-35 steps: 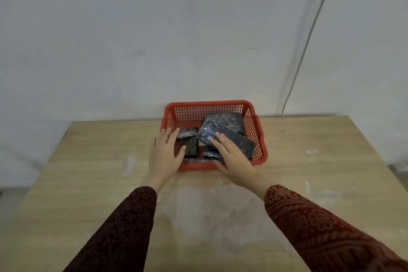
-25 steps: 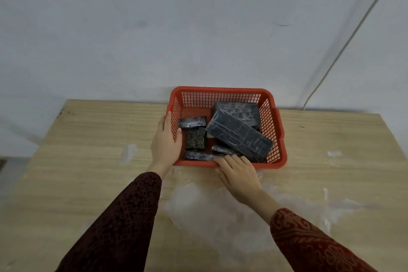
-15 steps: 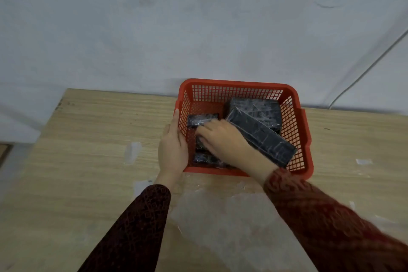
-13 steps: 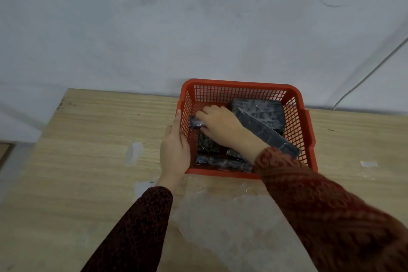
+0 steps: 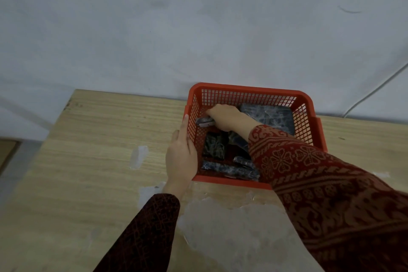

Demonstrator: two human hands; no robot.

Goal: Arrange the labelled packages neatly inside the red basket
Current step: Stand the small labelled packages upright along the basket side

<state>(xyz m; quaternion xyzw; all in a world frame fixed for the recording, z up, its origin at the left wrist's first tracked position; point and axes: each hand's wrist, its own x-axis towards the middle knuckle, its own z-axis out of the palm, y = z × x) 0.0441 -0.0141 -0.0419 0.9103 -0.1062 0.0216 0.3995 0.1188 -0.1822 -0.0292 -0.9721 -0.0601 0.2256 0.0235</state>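
Head view, right hand [image 5: 227, 118] fingers [image 5: 213, 115] curled on small package [image 5: 204, 121]

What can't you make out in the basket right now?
Head view only:
- Package labels: too small and blurred to read, as on the big package.
- Long package: mostly hidden under the right hand and sleeve.
- Small package: right fingers cover it, grip unclear.
- Basket near right corner: behind the sleeve.
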